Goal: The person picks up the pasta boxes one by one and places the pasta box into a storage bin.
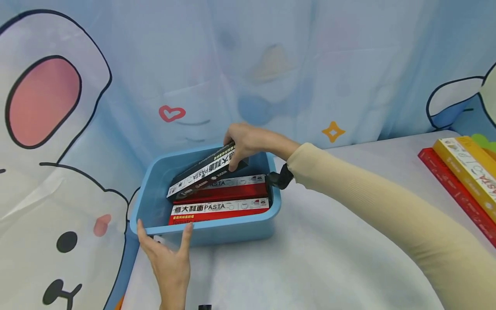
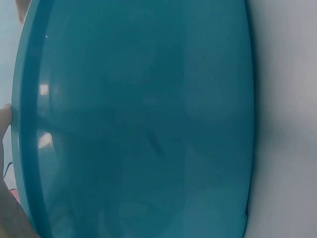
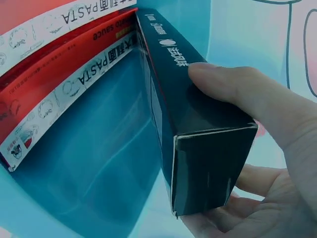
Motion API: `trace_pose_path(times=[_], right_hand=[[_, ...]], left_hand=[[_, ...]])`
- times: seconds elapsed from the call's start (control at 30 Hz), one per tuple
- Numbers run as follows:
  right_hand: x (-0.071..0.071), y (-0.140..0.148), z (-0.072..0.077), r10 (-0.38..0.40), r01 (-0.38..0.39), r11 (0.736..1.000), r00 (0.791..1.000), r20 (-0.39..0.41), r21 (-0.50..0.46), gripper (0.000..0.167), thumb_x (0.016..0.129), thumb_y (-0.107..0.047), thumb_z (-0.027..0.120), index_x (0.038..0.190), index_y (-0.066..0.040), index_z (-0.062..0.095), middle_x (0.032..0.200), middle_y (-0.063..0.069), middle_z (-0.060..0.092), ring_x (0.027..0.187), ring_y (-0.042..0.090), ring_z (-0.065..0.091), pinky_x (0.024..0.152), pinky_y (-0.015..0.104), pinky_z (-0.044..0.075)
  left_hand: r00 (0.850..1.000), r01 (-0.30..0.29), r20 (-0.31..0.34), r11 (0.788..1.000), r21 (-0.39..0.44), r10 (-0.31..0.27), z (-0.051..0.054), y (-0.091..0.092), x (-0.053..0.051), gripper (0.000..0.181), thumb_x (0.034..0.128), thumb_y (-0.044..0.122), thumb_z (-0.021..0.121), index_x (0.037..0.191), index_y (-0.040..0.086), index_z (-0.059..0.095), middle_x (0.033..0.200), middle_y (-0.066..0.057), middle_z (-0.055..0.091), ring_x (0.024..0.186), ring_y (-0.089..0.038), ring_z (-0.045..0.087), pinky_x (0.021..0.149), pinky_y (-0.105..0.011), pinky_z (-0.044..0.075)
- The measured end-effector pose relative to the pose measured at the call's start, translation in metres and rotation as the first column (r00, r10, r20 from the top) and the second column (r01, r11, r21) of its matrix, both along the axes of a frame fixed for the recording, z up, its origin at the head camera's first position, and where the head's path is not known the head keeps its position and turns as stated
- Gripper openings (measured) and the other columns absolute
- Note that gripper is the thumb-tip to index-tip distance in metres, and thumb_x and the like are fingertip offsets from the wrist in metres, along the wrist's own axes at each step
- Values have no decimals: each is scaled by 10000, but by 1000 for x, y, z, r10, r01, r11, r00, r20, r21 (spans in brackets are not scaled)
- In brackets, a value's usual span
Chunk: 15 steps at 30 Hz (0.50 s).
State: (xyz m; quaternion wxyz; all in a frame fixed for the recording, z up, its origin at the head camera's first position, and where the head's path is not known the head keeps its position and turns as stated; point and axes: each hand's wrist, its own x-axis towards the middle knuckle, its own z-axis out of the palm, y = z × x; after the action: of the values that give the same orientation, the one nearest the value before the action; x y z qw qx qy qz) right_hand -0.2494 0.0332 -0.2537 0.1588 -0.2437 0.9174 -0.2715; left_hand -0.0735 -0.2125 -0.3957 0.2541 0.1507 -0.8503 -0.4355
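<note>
White surface point(image 1: 329, 258) | 1 blue bin point(image 1: 232, 232) | right: red box point(image 1: 461, 193) beside yellow box point(image 1: 469, 165)

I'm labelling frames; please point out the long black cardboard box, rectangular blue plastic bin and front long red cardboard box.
Long black cardboard box point(image 3: 193, 113), right wrist view: lettered face.
Rectangular blue plastic bin point(image 1: 232, 233), head view: near outer wall.
Front long red cardboard box point(image 1: 222, 207), head view: lettered white strip.
</note>
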Motion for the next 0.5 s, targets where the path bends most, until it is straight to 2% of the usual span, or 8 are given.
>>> trace_pose_path(times=[0.27, 0.5], right_hand=[[-1, 0, -4, 0, 0, 1000, 1000, -20, 0, 776, 806, -166, 920, 1463, 38, 560, 1522, 167, 550, 1411, 327, 499, 1141, 436, 456], [0, 1, -2, -17, 15, 998, 999, -27, -61, 680, 845, -154, 886, 1427, 40, 592, 1375, 177, 641, 1286, 308, 586, 1065, 402, 506]], left_hand=[[1000, 0, -7, 1000, 4, 0, -1, 0, 1, 1170, 875, 412, 853, 1674, 142, 42, 1712, -198, 80, 1528, -446, 190, 1206, -709, 192], [1000, -11, -9, 1000, -8, 10, -1, -1, 3, 1159, 882, 428, 842, 1673, 140, 45, 1713, -188, 86, 1529, -441, 192, 1214, -692, 187]])
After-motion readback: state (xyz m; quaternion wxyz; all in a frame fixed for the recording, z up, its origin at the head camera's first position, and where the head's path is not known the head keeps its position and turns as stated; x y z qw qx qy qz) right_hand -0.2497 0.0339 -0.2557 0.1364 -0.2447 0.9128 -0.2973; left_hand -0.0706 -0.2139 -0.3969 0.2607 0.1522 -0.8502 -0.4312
